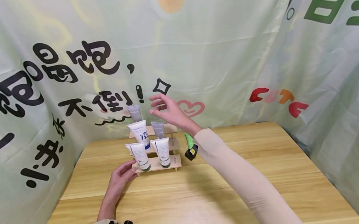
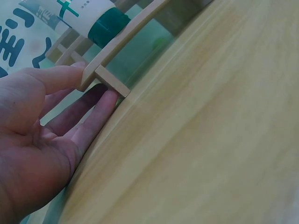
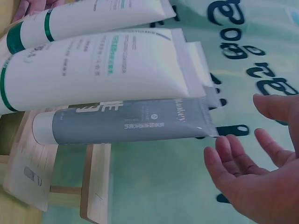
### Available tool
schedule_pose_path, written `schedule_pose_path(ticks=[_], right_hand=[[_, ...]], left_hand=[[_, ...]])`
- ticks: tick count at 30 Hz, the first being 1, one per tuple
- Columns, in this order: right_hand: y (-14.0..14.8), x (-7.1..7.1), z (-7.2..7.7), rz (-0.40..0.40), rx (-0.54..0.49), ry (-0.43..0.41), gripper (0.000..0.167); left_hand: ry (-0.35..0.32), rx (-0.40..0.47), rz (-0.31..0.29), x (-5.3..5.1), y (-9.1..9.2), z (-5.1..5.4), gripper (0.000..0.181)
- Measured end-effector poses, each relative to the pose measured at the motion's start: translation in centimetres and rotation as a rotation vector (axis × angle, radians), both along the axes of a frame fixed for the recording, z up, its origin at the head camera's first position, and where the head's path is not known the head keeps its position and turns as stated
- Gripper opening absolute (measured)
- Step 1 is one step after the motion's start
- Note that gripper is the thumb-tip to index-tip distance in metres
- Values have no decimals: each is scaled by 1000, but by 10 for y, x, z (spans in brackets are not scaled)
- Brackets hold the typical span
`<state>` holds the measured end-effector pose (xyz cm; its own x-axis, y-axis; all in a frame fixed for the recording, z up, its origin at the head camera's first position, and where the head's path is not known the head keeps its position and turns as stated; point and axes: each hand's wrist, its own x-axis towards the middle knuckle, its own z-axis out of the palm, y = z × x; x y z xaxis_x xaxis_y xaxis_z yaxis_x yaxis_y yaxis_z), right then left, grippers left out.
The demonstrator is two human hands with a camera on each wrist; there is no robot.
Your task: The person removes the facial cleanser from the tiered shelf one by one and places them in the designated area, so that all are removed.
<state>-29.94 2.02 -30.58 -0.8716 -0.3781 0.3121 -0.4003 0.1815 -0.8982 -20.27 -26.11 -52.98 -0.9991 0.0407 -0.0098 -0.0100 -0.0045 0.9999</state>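
Observation:
A three-level wooden stand (image 1: 173, 161) holds upright tubes. Two white tubes with green caps (image 1: 139, 157) (image 1: 161, 152) are on its front level. Behind them stand a white tube with a blue cap (image 1: 140, 132) and a grey tube (image 1: 158, 130); another grey tube (image 1: 135, 113) is at the top left. At the front level's left end, my left hand (image 1: 121, 178) grips the board, thumb on the board end and a finger against the leg (image 2: 112, 81). My right hand (image 1: 171, 111), empty with loosely bent fingers, hovers above the stand's right side, apart from the grey tube (image 3: 135, 122).
A green tube (image 1: 189, 141) lies on the wooden table (image 1: 229, 169) right of the stand, partly behind my right wrist camera. A printed curtain (image 1: 219, 67) hangs behind the table and along both sides.

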Motion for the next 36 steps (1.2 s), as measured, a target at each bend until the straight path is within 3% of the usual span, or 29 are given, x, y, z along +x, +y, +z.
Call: schedule_pose_path(ticks=[8,15,21,30,36], right_hand=[[-23,-22,3,54,35,-58,47],[-40,-35,2,28,52,-114,40],[-52,-37,3,19,112,-145,32],[-59,-39,0,-21,192,-115,22],[-56,-37,3,-37,143,-123,15]], left_hand=[[-12,-26,-1,0,-1,0,48],[-1,-11,-5,0,-2,1,48],[8,9,-7,0,-1,1,46],[1,9,-9,0,0,0,45],[6,0,-13,0,-1,1,45]])
